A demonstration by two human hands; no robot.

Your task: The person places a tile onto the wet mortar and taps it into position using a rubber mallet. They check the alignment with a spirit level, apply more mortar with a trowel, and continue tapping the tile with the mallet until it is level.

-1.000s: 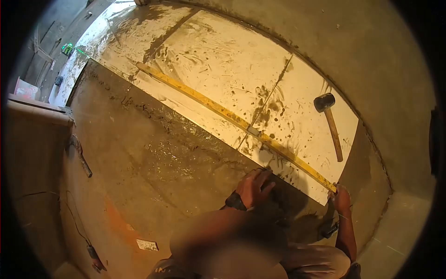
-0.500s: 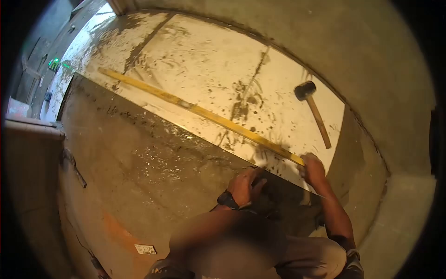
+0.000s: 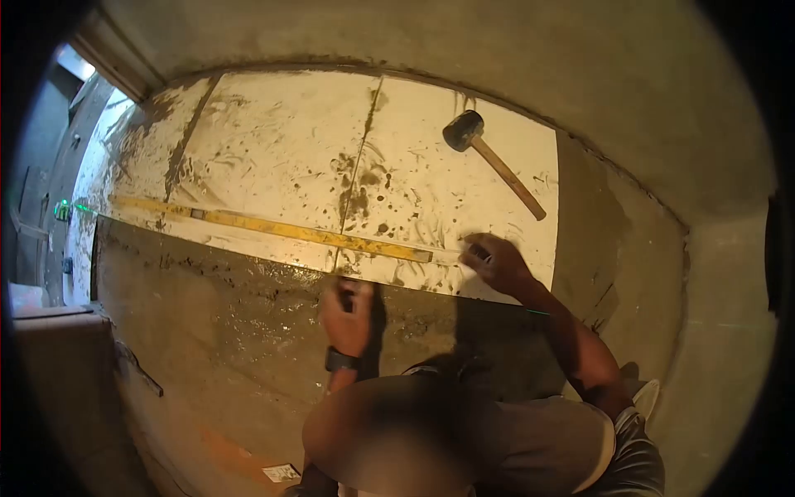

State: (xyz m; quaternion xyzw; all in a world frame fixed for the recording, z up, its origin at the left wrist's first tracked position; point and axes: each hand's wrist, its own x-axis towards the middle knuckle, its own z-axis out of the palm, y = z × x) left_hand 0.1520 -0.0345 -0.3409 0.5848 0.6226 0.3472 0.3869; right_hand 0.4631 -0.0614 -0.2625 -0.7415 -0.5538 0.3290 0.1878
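A long yellow straightedge (image 3: 306, 232) lies across the dirty white tiles (image 3: 281, 124), near their front edge. My right hand (image 3: 497, 263) is just beyond its right end, over the tile, with curved fingers apart and nothing seen in them. At the tiles' front edge, by a joint, my left hand (image 3: 346, 319) has its thumb and fingers parted; its fingertips are partly in shadow. On the right-hand tile rests a mallet (image 3: 505, 174) with a black head and wooden handle.
Wet grey mortar or concrete (image 3: 215, 323) borders the tiles in front. A wall (image 3: 348, 33) runs behind them. A green-lit device (image 3: 62, 209) stands at the far left. A small white label (image 3: 281, 473) lies on the floor at the bottom.
My right hand has let go of the straightedge, which now lies flatter across the view. My left hand has moved left along the tile edge. The camera view has turned and shifted.
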